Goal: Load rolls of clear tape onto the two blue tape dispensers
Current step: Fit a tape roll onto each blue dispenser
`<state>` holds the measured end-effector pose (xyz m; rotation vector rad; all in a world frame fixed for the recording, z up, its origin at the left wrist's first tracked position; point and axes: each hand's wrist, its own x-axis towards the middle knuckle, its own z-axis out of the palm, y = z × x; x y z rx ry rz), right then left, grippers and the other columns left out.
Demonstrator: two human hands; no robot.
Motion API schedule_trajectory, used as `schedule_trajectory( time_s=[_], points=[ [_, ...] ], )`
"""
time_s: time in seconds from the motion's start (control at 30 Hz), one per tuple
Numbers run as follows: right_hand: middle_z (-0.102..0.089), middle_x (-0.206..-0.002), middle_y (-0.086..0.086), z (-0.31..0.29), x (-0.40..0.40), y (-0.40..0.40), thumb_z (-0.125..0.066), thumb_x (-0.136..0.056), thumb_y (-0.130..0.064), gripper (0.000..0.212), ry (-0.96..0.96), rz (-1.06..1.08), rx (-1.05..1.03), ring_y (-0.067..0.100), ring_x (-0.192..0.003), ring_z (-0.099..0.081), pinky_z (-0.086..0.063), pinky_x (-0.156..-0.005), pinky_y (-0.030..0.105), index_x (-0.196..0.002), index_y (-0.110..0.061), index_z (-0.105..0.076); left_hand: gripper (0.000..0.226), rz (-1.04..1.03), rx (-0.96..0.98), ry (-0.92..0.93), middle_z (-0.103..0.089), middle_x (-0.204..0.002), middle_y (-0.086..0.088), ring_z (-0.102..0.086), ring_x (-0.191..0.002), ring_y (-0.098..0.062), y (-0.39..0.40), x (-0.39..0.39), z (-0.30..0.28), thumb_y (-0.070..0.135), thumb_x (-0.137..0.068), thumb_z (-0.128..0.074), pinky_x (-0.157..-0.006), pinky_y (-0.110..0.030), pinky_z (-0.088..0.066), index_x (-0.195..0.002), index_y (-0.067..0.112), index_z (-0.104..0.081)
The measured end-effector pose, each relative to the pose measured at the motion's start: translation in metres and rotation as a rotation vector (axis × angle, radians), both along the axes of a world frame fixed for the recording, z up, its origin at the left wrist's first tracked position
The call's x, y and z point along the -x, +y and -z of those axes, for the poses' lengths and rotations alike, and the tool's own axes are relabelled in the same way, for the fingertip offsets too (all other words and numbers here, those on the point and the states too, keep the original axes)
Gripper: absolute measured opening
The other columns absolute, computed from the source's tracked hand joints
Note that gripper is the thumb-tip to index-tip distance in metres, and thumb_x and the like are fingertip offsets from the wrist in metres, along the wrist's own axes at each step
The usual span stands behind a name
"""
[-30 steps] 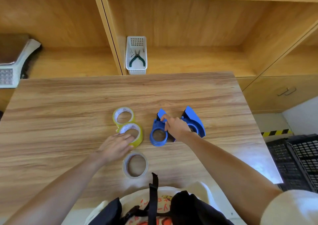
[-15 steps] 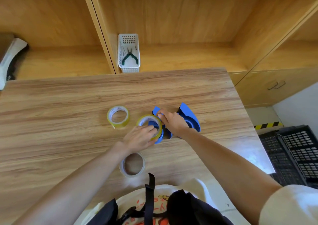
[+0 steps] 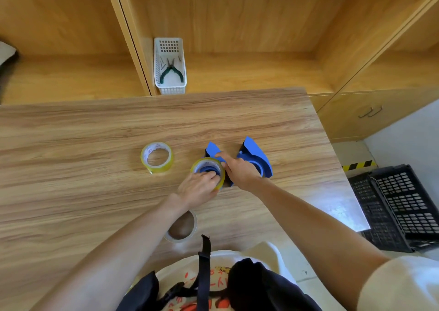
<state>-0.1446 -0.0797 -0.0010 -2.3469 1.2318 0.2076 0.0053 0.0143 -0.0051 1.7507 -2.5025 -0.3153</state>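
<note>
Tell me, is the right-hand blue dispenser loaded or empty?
Empty: the right dispenser shows only its bare blue hub, with no tape roll on it.

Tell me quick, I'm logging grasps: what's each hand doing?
Left hand: gripping the tape roll on the near dispenser.
Right hand: pressed on that dispenser; its grasp cannot be told.

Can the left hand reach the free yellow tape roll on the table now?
Probably yes, once freed: the left hand is pressing another roll onto a dispenser, and bare table lies between it and the free yellow tape roll.
</note>
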Motion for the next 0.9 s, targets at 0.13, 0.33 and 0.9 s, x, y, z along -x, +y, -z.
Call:
schedule_trajectory(
  time_s=[0.13, 0.33, 0.9],
  points=[
    [-0.053, -0.077, 0.003, 0.005, -0.001, -0.005, -0.036, -0.101, -0.010, 0.050, 0.011, 0.061, 0.001, 0.025, -0.067, -0.050, -0.033, -0.051, 0.035, -0.145, -0.031, -0.029, 0.025, 0.058, 0.013, 0.008, -0.066, -0.098, -0.007, -0.067, -0.087, -0.025, 0.002, 0.000, 0.004, 0.028, -0.090, -0.063, -0.059, -0.036, -0.046, -0.104, 0.007, -0.064],
    [-0.051, -0.072, 0.000, 0.010, -0.003, -0.008, -0.039, -0.096, -0.002, 0.059, 0.009, 0.089, -0.032, 0.023, -0.063, -0.051, -0.036, -0.050, 0.035, -0.146, -0.032, -0.027, 0.034, 0.121, -0.004, -0.034, -0.066, -0.092, -0.002, -0.067, -0.080, -0.021, 0.001, -0.007, 0.012, 0.031, -0.076, -0.078, -0.059, -0.033, -0.051, -0.101, 0.011, -0.066],
    [-0.057, -0.075, 0.010, 0.007, -0.006, -0.014, -0.035, -0.103, -0.015, 0.042, 0.029, 0.077, 0.004, 0.030, -0.061, -0.054, -0.036, -0.047, 0.036, -0.142, -0.031, -0.030, 0.046, -0.261, -0.145, 0.317, -0.053, -0.093, 0.011, -0.051, -0.096, -0.016, -0.010, -0.037, 0.018, 0.047, -0.083, -0.068, -0.078, -0.031, -0.037, -0.120, 0.024, -0.055]
  ],
)
